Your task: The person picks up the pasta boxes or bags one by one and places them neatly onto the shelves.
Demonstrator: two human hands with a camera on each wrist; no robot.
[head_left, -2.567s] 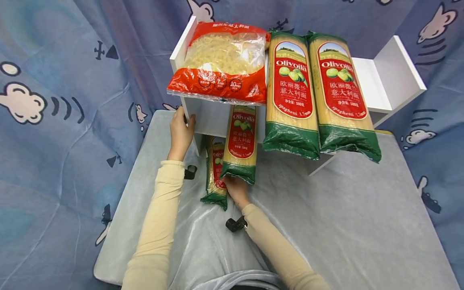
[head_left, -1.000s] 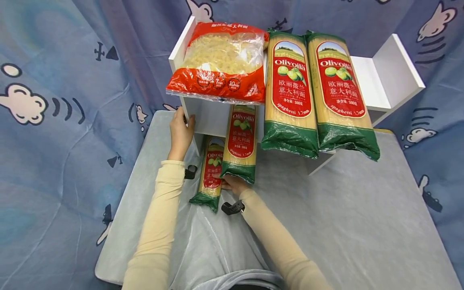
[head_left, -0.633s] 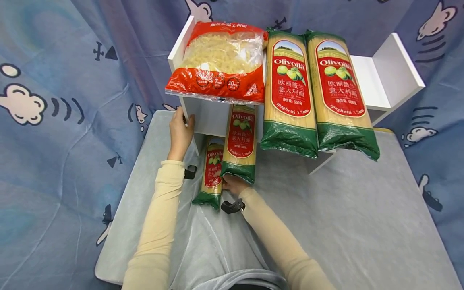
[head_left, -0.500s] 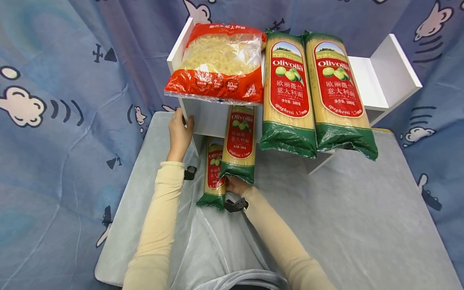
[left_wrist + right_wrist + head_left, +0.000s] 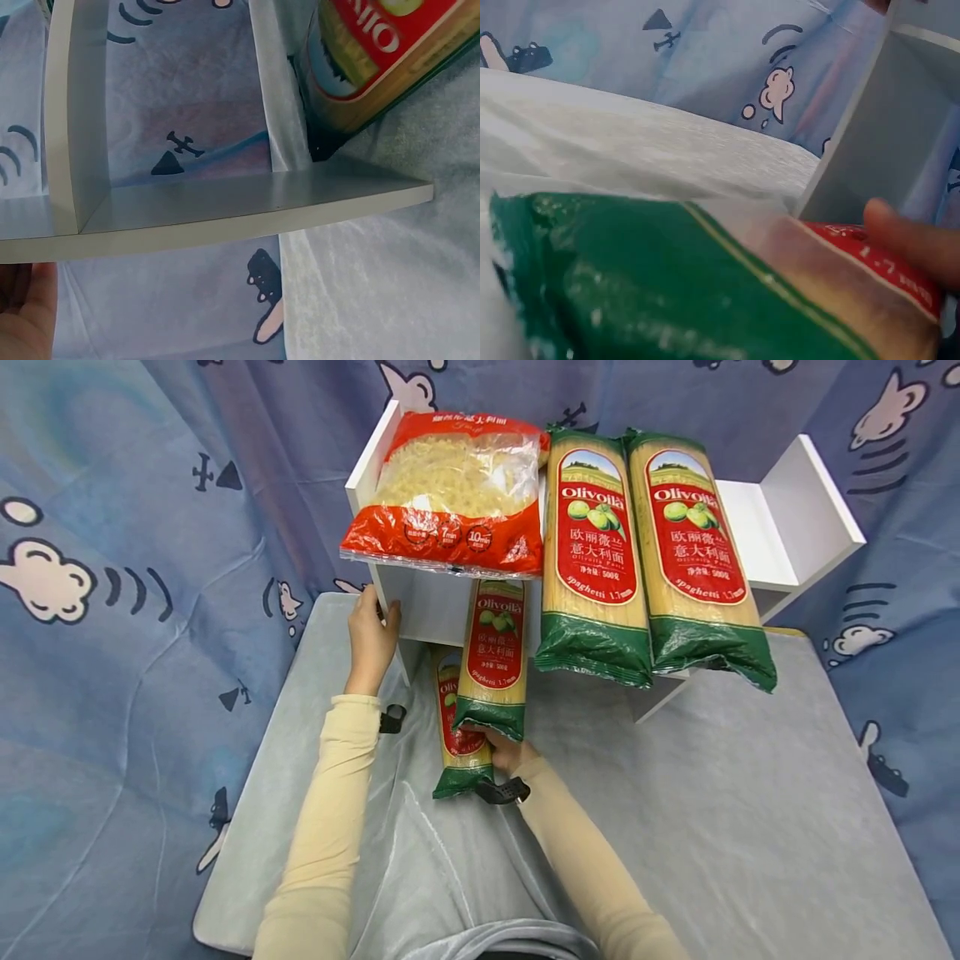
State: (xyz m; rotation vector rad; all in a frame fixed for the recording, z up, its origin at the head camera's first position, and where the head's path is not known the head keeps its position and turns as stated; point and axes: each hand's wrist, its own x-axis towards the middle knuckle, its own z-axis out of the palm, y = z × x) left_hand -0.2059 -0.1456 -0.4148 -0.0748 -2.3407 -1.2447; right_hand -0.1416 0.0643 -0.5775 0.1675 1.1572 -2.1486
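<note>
My left hand (image 5: 372, 639) grips the left side panel of a white shelf unit (image 5: 427, 602), its thumb on the inner side; in the left wrist view only part of this hand (image 5: 34, 311) shows below the panel. Under the shelf, my right hand (image 5: 508, 753) holds a spaghetti packet (image 5: 463, 768) with a red label and green end, lying on the lowest level with its end sticking out. In the right wrist view a digit (image 5: 911, 240) lies over the packet's label. Another spaghetti packet (image 5: 491, 652) on the middle level hangs over, hiding part of the hand.
On the top level lie a red bag of short pasta (image 5: 457, 485) and two larger-looking spaghetti packets, one left (image 5: 596, 527) and one right (image 5: 693, 527), jutting past the front edge. The shelf stands on a grey cloth-covered table (image 5: 750, 777) before a blue patterned curtain (image 5: 150, 610).
Over the last second the lower spaghetti packet has shifted right with my right hand, going further beneath the overhanging packet in view. My left hand stays on the side panel.
</note>
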